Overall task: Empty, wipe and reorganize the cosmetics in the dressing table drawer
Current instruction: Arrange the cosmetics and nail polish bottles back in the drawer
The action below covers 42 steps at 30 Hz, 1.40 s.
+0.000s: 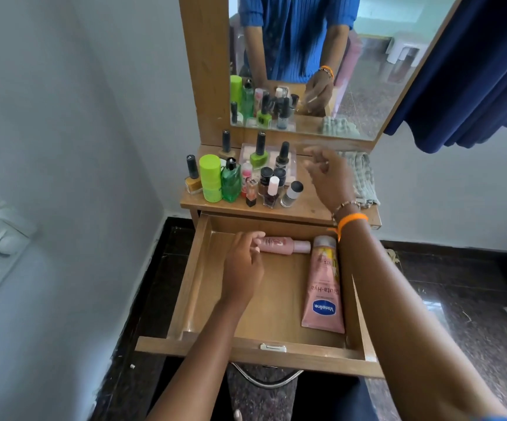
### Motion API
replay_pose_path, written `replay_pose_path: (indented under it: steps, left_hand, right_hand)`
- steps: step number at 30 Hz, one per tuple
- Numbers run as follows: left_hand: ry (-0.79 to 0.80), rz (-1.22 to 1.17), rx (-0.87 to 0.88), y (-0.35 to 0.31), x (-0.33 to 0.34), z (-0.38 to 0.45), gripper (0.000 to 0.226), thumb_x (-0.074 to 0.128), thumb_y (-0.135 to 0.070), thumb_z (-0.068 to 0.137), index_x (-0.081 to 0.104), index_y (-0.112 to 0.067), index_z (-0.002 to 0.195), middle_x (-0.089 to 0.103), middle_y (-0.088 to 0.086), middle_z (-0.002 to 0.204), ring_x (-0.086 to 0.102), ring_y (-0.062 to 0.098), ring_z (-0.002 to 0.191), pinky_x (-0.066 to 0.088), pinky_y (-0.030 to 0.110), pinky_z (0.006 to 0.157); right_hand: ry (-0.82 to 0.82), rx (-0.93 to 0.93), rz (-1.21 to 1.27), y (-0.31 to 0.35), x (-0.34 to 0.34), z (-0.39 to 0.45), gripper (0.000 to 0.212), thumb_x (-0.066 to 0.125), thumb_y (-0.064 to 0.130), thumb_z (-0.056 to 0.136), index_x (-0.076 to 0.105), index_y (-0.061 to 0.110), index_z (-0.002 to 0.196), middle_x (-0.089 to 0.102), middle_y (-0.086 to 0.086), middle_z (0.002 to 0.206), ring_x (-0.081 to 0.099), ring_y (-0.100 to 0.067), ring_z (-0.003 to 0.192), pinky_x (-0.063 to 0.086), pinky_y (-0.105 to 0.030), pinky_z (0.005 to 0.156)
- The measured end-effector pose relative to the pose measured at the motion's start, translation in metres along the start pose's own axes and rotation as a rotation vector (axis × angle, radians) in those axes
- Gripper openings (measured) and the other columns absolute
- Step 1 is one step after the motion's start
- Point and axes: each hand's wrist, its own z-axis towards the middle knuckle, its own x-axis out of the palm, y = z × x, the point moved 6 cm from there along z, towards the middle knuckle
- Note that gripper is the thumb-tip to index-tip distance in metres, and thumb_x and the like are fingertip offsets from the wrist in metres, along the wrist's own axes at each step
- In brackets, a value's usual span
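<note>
The wooden drawer (191, 287) is pulled out below the dressing table top (303, 208). Inside it lie a small pink bottle (285, 245) along the back wall and a pink Vaseline tube (323, 287) at the right side. My left hand (243, 268) is in the drawer, its fingertips on the left end of the pink bottle. My right hand (329, 177) hovers above the table top, fingers loosely spread, holding nothing. Several nail polish bottles (258, 153), a lime green container (210, 177) and a green bottle (231, 182) stand crowded on the top's left half.
A grey-green cloth (364, 177) lies at the top's right, against the mirror (367, 86). A blue curtain (474, 71) hangs at the right. A white wall with a switch plate (3, 244) is on the left. Dark polished floor surrounds the table.
</note>
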Motion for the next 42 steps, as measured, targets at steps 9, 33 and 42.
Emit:
replay_pose_path:
  steps: [9,33,42]
  left_hand:
    - [0.052,0.152,0.135,-0.005,0.006,-0.003,0.031,0.048,0.004,0.084,0.063,-0.017,0.1,0.052,-0.014,0.092,0.049,-0.002,0.084,0.038,0.005,0.07]
    - [0.099,0.235,0.137,-0.008,0.005,-0.004,0.026,0.048,-0.002,0.087,0.061,-0.021,0.1,0.059,-0.011,0.1,0.056,0.005,0.091,0.043,0.015,0.069]
    - [0.11,0.257,0.188,-0.014,0.007,-0.005,0.023,0.048,-0.004,0.088,0.061,-0.021,0.097,0.062,-0.011,0.103,0.058,0.005,0.093,0.041,0.012,0.071]
  right_hand:
    - [0.143,0.011,-0.054,0.021,0.024,0.029,0.01,0.068,0.013,0.081,0.068,0.004,0.076,0.072,-0.019,0.091,0.062,-0.021,0.078,0.046,-0.026,0.069]
    - [0.273,-0.265,-0.332,0.081,0.054,0.032,0.031,0.061,0.008,0.084,0.063,0.011,0.115,0.063,-0.013,0.115,0.059,-0.021,0.092,0.047,-0.029,0.082]
    - [0.035,-0.111,-0.372,0.049,-0.008,0.049,0.013,0.057,-0.003,0.075,0.067,-0.003,0.083,0.069,-0.018,0.089,0.062,-0.028,0.086,0.042,-0.026,0.068]
